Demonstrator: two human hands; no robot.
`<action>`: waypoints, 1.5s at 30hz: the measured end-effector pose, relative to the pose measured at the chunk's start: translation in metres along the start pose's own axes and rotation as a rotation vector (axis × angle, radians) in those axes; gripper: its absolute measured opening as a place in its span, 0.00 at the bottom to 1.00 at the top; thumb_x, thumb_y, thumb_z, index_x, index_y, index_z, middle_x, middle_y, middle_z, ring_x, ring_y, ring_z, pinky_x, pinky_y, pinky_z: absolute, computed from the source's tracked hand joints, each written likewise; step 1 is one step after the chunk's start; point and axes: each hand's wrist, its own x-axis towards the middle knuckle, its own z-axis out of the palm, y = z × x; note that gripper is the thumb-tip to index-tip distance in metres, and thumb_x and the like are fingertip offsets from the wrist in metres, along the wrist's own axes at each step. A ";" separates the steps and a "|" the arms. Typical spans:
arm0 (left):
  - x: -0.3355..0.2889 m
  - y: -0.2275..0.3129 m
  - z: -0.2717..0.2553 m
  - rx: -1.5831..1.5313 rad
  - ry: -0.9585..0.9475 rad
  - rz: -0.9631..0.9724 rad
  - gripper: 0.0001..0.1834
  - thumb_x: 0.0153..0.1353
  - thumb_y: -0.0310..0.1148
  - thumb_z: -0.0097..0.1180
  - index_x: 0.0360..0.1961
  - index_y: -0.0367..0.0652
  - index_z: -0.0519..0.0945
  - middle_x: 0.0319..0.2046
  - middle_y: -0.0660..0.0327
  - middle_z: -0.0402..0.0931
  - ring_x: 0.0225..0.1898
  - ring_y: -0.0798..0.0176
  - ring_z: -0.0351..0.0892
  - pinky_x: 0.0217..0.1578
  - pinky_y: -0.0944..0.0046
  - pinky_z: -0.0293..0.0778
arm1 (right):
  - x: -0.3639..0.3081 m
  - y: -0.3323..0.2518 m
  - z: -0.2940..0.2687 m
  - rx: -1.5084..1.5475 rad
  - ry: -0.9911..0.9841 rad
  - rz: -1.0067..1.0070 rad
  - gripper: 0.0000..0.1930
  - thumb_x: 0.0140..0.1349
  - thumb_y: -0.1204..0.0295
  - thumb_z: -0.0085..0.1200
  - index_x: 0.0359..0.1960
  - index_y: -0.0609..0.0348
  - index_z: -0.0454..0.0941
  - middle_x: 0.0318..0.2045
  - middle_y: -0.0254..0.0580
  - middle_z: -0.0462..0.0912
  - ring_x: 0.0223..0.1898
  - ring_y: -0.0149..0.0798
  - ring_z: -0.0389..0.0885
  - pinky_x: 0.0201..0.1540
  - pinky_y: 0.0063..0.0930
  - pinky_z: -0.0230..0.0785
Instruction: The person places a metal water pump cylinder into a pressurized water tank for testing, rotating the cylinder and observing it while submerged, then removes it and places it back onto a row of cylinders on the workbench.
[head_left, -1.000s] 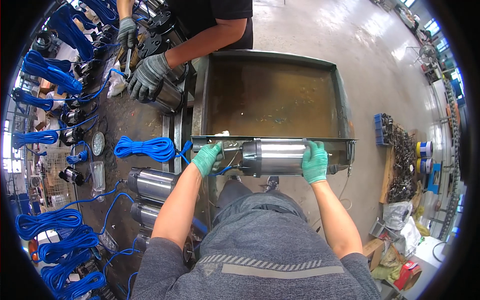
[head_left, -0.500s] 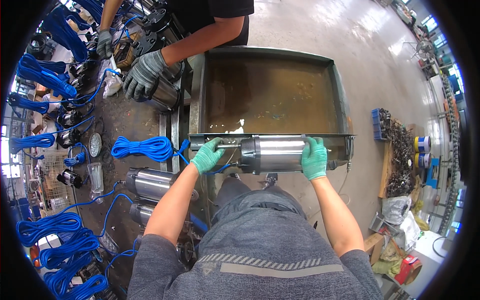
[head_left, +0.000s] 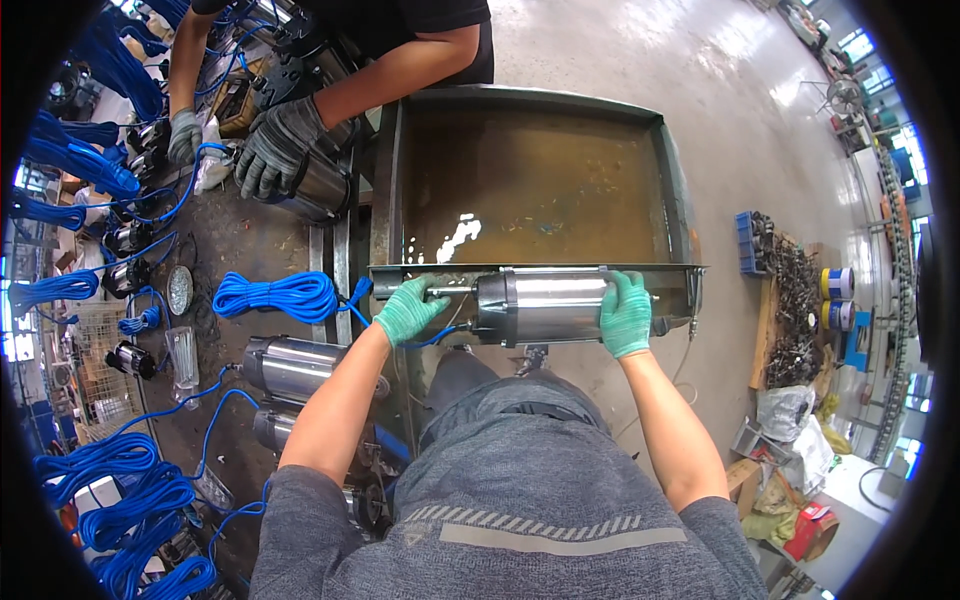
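A shiny steel cylindrical pump (head_left: 556, 300) with a black cap at its left end lies sideways along the near edge of a metal tank (head_left: 684, 190) of brownish water. My left hand (head_left: 410, 310), in a green glove, closes around the thin rod at the pump's left end. Around the right end of the steel body curl the fingers of my right hand (head_left: 627, 312), gloved in green too. From the black cap a blue cable runs left, under my left hand, toward a tied blue cable coil (head_left: 275, 296).
A co-worker's grey-gloved hand (head_left: 275, 150) rests on another steel pump (head_left: 318, 188) at the upper left. More pumps (head_left: 296, 368) and blue cable coils (head_left: 105, 465) lie on the left. A blue crate (head_left: 752, 243) and a pile of dark metal parts (head_left: 792, 300) stand on the right.
My hands keep the same hold on the pump, which has barely moved. Bright reflections on the tank water have changed shape. The whole view has shifted slightly.
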 end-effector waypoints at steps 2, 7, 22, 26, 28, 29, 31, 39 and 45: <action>-0.010 0.020 -0.002 -0.231 0.009 -0.067 0.24 0.61 0.38 0.65 0.55 0.37 0.78 0.50 0.55 0.81 0.49 0.61 0.79 0.52 0.58 0.75 | 0.000 0.002 0.001 0.007 0.014 -0.017 0.12 0.63 0.73 0.51 0.46 0.53 0.81 0.41 0.57 0.77 0.37 0.60 0.79 0.42 0.50 0.71; -0.016 0.002 0.002 -0.434 0.036 0.111 0.32 0.64 0.34 0.59 0.69 0.44 0.66 0.63 0.54 0.71 0.62 0.57 0.73 0.63 0.58 0.68 | 0.001 -0.001 0.000 0.000 0.011 -0.011 0.12 0.63 0.73 0.51 0.46 0.53 0.81 0.40 0.57 0.77 0.37 0.60 0.79 0.42 0.50 0.71; -0.007 -0.007 0.006 -0.375 0.033 0.246 0.34 0.67 0.46 0.57 0.70 0.43 0.65 0.48 0.58 0.79 0.48 0.58 0.78 0.52 0.57 0.73 | 0.000 0.004 0.002 0.012 0.007 -0.009 0.12 0.62 0.74 0.51 0.46 0.53 0.81 0.41 0.56 0.77 0.37 0.60 0.78 0.42 0.50 0.70; -0.005 -0.013 0.006 -0.044 0.035 0.116 0.30 0.62 0.33 0.63 0.65 0.41 0.71 0.44 0.53 0.81 0.45 0.59 0.80 0.48 0.59 0.75 | 0.000 0.004 0.002 0.009 0.007 -0.020 0.12 0.62 0.74 0.51 0.46 0.53 0.81 0.41 0.56 0.77 0.37 0.59 0.78 0.42 0.51 0.70; -0.002 -0.006 0.012 0.030 0.079 -0.034 0.26 0.60 0.34 0.65 0.59 0.39 0.76 0.43 0.52 0.80 0.42 0.61 0.81 0.46 0.60 0.76 | -0.001 0.004 0.003 0.009 0.004 -0.024 0.12 0.62 0.74 0.51 0.46 0.53 0.81 0.41 0.56 0.77 0.38 0.59 0.78 0.42 0.51 0.70; -0.004 -0.001 0.019 -0.184 0.170 0.067 0.23 0.62 0.37 0.64 0.57 0.41 0.79 0.46 0.57 0.81 0.43 0.63 0.78 0.46 0.61 0.76 | -0.001 0.005 0.002 0.003 0.003 -0.026 0.12 0.61 0.74 0.51 0.46 0.54 0.81 0.41 0.56 0.77 0.38 0.59 0.78 0.42 0.50 0.70; -0.006 0.001 0.014 -0.425 0.113 0.003 0.22 0.64 0.37 0.63 0.58 0.42 0.79 0.48 0.59 0.80 0.45 0.64 0.77 0.47 0.61 0.76 | 0.000 0.005 0.002 -0.004 0.008 -0.018 0.12 0.61 0.74 0.51 0.46 0.54 0.81 0.41 0.56 0.77 0.38 0.59 0.79 0.42 0.50 0.70; -0.004 -0.007 -0.013 0.157 0.020 0.109 0.27 0.65 0.39 0.59 0.62 0.39 0.71 0.46 0.40 0.79 0.48 0.48 0.81 0.50 0.52 0.76 | 0.001 0.002 0.004 0.008 0.016 -0.005 0.13 0.60 0.73 0.52 0.46 0.55 0.82 0.41 0.55 0.79 0.38 0.59 0.79 0.43 0.50 0.71; 0.006 0.007 0.006 0.598 0.222 0.189 0.19 0.60 0.48 0.63 0.41 0.44 0.81 0.27 0.46 0.82 0.31 0.41 0.81 0.32 0.45 0.76 | -0.005 0.010 -0.007 -0.147 -0.014 -0.015 0.17 0.54 0.71 0.55 0.47 0.55 0.80 0.37 0.55 0.79 0.35 0.58 0.79 0.39 0.51 0.71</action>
